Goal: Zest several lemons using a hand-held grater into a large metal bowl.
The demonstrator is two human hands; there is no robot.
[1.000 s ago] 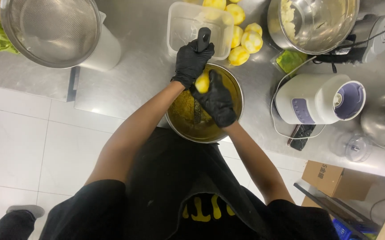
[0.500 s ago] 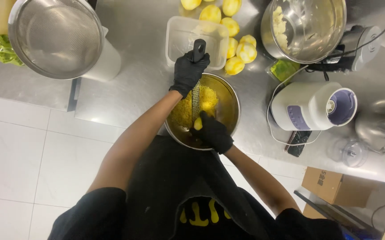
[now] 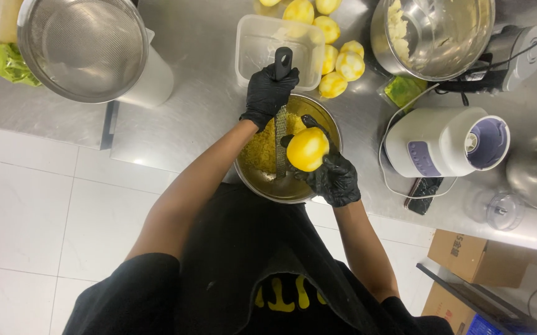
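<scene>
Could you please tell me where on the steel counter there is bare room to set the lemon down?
Bare steel counter lies between the strainer and the clear tub. Right of the bowl, zested lemons, blender and cord crowd it.

— Where's the lemon [image 3: 307, 149]?
— Yellow, whole, over the right half of the steel bowl [image 3: 262, 183].
— And the grater [image 3: 280, 130]?
— Long, narrow, black-handled, slanting into that bowl, above yellow zest [image 3: 261, 149].
</scene>
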